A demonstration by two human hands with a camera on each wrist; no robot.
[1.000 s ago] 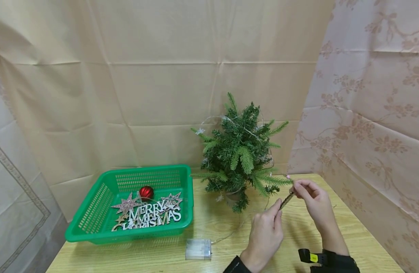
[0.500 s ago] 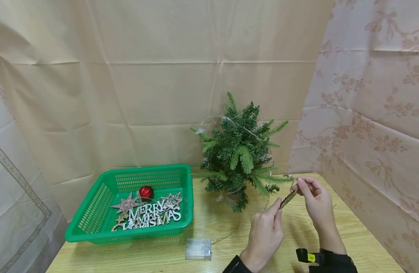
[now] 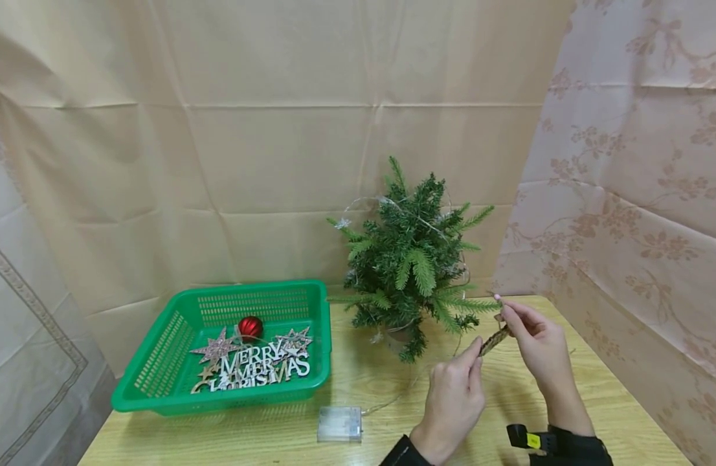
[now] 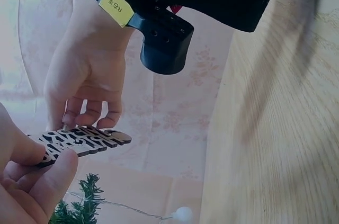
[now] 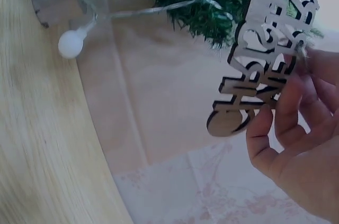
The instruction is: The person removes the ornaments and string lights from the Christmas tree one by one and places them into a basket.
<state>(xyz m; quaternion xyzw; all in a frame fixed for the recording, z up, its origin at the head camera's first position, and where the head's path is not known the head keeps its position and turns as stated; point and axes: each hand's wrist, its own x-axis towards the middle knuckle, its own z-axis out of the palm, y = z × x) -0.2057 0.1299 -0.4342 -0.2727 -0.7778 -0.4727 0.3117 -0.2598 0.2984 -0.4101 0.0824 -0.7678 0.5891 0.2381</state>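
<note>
A flat wooden Christmas-lettering ornament (image 5: 254,75) is gripped near one end between the thumb and fingers of my left hand (image 3: 454,395). My right hand (image 3: 535,336) is at its other end and pinches the ornament's thin cord (image 5: 302,52) between thumb and fingertips. In the left wrist view the lettered ornament (image 4: 79,144) lies tilted between both hands. The small Christmas tree (image 3: 416,259) stands just beyond, and a lower right branch (image 3: 477,307) reaches to the right fingertips. Part of the ornament is hidden behind the fingers.
A green basket (image 3: 154,362) on the left holds a red ball (image 3: 250,329), glittery stars (image 3: 217,349) and more lettering ornaments (image 3: 265,369). A clear battery box (image 3: 339,424) lies in front, its light-string wire (image 3: 393,401) running to the tree. Curtains hang behind the table.
My right fingers have drawn slightly away from the left hand, and the cord and more of the ornament show between them. The left hand stays in place.
</note>
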